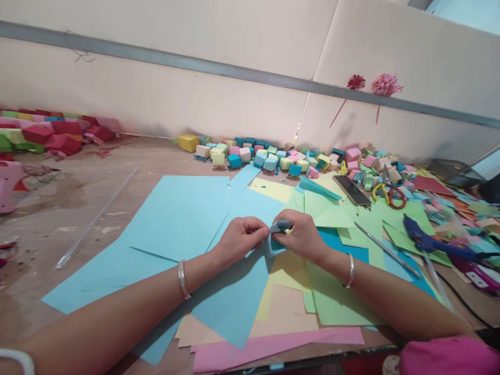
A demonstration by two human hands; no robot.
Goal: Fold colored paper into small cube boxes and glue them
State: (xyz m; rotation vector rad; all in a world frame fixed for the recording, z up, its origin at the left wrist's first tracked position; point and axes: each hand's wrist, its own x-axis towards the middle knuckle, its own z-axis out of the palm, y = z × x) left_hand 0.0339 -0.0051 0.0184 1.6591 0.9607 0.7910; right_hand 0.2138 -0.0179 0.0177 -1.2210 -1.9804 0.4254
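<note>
Between my hands is a small folded piece of light-blue paper [275,247], partly box-shaped, with a darker curled strip at its top. My left hand [242,237] pinches its left edge between thumb and fingertips. On the other side, my right hand [301,235] has its fingers curled around the strip and the paper's right side. Fingers hide part of the folds. Directly under both hands lie large light-blue paper sheets [183,208]. Green sheets [344,299] spread beneath my right forearm.
Small coloured paper boxes [269,161] line the wall, with red ones [64,144] far left. To the right lie a phone [351,190], scissors [390,196], a pointed metal tool [388,251] and a blue glue gun [437,242]. A pink glue gun [11,185] sits left, near a clear stick [97,216].
</note>
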